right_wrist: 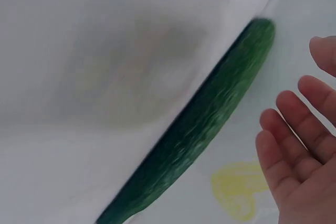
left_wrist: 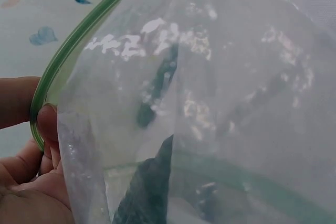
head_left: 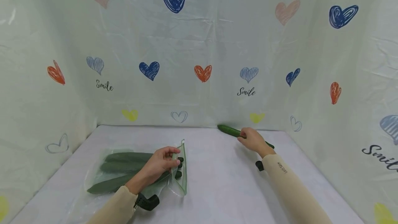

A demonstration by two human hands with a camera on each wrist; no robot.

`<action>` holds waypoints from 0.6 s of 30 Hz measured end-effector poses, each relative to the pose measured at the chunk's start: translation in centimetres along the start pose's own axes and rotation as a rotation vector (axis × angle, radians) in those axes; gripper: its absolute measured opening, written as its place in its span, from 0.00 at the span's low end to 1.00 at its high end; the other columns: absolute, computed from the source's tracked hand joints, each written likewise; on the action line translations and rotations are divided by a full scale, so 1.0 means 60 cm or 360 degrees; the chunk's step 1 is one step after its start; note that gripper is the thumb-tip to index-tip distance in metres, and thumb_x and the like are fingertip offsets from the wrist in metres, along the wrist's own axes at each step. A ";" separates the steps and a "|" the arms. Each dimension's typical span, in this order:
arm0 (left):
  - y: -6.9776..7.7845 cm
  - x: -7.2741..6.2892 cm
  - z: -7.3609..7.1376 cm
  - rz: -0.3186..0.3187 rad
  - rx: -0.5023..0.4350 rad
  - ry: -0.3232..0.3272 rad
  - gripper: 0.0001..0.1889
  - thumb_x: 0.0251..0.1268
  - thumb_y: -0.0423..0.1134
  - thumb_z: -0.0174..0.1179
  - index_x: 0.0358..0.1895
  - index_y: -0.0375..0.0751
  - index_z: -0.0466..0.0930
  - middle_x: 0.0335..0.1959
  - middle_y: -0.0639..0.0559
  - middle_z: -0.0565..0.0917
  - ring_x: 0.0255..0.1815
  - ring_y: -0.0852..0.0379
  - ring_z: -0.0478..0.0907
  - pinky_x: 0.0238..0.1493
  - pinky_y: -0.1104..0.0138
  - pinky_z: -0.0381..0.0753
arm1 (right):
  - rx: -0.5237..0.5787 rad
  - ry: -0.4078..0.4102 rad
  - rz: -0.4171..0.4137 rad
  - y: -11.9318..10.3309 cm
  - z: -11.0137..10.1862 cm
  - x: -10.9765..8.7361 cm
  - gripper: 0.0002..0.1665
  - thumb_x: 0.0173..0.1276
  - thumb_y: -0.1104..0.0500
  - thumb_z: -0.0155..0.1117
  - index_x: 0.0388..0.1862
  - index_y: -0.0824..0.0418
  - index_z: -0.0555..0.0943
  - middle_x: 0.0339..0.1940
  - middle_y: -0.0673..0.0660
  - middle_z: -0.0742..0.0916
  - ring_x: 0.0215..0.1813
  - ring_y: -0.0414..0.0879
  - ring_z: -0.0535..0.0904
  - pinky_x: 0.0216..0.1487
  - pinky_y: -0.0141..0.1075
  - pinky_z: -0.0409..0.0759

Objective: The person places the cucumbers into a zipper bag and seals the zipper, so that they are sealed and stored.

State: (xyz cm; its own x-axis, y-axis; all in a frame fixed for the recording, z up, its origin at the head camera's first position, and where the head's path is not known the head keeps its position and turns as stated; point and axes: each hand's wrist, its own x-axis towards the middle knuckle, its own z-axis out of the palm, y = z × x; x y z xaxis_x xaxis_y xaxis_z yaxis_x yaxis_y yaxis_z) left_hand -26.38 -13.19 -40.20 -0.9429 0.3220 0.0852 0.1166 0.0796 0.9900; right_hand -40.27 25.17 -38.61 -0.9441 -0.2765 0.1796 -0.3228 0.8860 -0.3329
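Observation:
A clear zip bag (head_left: 185,179) with a green-edged mouth lies at the left of the table, several dark green cucumbers (head_left: 109,185) inside it. My left hand (head_left: 157,164) pinches the bag's mouth between thumb and fingers. Up close in the left wrist view, the green zip strip (left_wrist: 68,46) curves past the fingertips, and the crinkled plastic blurs the cucumbers behind it. Toward the back right lies a loose cucumber (head_left: 228,130), slanting. Over it hovers my right hand (head_left: 252,141); in the right wrist view its fingers are parted and bent slightly, apart from the cucumber (right_wrist: 194,129).
A white cloth covers the table (head_left: 214,179). Hanging white sheets (head_left: 199,96) printed with hearts and "Smile" enclose the back and both sides. The loose cucumber's far end lies close to the back sheet. Each wrist wears a black camera (head_left: 147,202).

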 end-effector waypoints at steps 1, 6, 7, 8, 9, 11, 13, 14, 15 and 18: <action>0.001 -0.001 0.000 0.0000 0.0002 -0.0005 0.24 0.62 0.32 0.62 0.59 0.25 0.68 0.35 0.47 0.67 0.26 0.58 0.65 0.28 0.64 0.73 | -0.0001 0.0014 0.0013 0.009 -0.002 0.001 0.17 0.67 0.55 0.63 0.48 0.66 0.79 0.47 0.61 0.81 0.50 0.56 0.77 0.50 0.51 0.75; 0.002 -0.003 0.000 0.0010 0.0014 -0.0009 0.22 0.64 0.30 0.60 0.59 0.24 0.67 0.36 0.46 0.67 0.26 0.58 0.65 0.28 0.64 0.73 | -0.0093 0.0026 0.0045 0.044 -0.006 0.007 0.25 0.65 0.55 0.64 0.56 0.69 0.75 0.54 0.67 0.78 0.56 0.61 0.73 0.54 0.55 0.72; 0.002 -0.003 0.000 0.0012 0.0014 -0.0007 0.22 0.64 0.30 0.59 0.59 0.24 0.67 0.36 0.47 0.67 0.26 0.58 0.65 0.28 0.64 0.73 | -0.0114 0.0013 0.0059 0.050 -0.005 0.008 0.27 0.65 0.54 0.64 0.58 0.68 0.74 0.56 0.67 0.78 0.57 0.62 0.73 0.55 0.55 0.71; 0.002 -0.004 -0.001 0.0013 0.0013 -0.0007 0.22 0.64 0.30 0.60 0.59 0.25 0.67 0.36 0.47 0.67 0.26 0.58 0.65 0.28 0.64 0.73 | -0.0138 -0.0010 0.0080 0.057 -0.005 0.008 0.29 0.65 0.54 0.65 0.60 0.68 0.73 0.57 0.68 0.77 0.58 0.62 0.72 0.56 0.56 0.70; 0.002 -0.004 -0.001 0.0016 0.0013 -0.0006 0.23 0.64 0.30 0.60 0.59 0.25 0.67 0.36 0.47 0.67 0.26 0.58 0.65 0.28 0.64 0.73 | -0.0153 -0.0034 0.0092 0.062 -0.004 0.009 0.30 0.65 0.54 0.65 0.61 0.68 0.72 0.58 0.69 0.76 0.59 0.63 0.71 0.57 0.57 0.70; 0.003 -0.005 -0.001 0.0021 0.0009 -0.0011 0.23 0.64 0.31 0.60 0.59 0.25 0.67 0.35 0.47 0.67 0.25 0.58 0.64 0.28 0.64 0.73 | -0.0144 -0.0083 0.0148 0.072 -0.003 0.010 0.33 0.65 0.53 0.66 0.64 0.68 0.70 0.61 0.69 0.74 0.62 0.64 0.69 0.59 0.58 0.67; 0.004 -0.006 -0.001 0.0023 0.0011 -0.0019 0.23 0.65 0.31 0.60 0.60 0.25 0.67 0.35 0.47 0.67 0.26 0.57 0.64 0.29 0.64 0.72 | -0.0105 -0.0130 0.0204 0.080 -0.001 0.010 0.35 0.65 0.53 0.66 0.66 0.67 0.67 0.64 0.69 0.72 0.65 0.65 0.65 0.62 0.59 0.64; 0.005 -0.006 -0.001 0.0021 0.0012 -0.0017 0.23 0.64 0.31 0.60 0.59 0.25 0.67 0.35 0.47 0.67 0.26 0.57 0.64 0.29 0.64 0.72 | -0.0086 -0.0149 0.0222 0.083 0.000 0.009 0.36 0.65 0.53 0.66 0.67 0.67 0.66 0.66 0.70 0.70 0.67 0.66 0.63 0.63 0.59 0.62; 0.006 -0.006 -0.001 0.0020 0.0016 -0.0014 0.23 0.65 0.31 0.60 0.59 0.25 0.68 0.35 0.47 0.67 0.26 0.57 0.64 0.29 0.64 0.72 | -0.0066 -0.0159 0.0230 0.085 0.000 0.009 0.37 0.65 0.53 0.66 0.68 0.68 0.65 0.67 0.70 0.69 0.68 0.67 0.61 0.64 0.60 0.61; 0.007 -0.006 -0.001 0.0015 0.0026 -0.0009 0.21 0.65 0.30 0.60 0.59 0.26 0.68 0.35 0.47 0.66 0.26 0.57 0.64 0.29 0.64 0.72 | -0.0026 -0.0180 0.0256 0.091 0.002 0.006 0.39 0.65 0.53 0.65 0.69 0.68 0.63 0.69 0.70 0.67 0.69 0.67 0.59 0.66 0.60 0.58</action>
State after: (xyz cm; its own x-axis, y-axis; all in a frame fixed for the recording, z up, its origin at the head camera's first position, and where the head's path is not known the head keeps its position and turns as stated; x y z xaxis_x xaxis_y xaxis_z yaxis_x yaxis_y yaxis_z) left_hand -26.03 -13.30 -39.83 -0.9400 0.3279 0.0939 0.1306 0.0917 0.9872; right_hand -42.42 29.88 -40.48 -0.9852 -0.1701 0.0195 -0.1668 0.9278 -0.3338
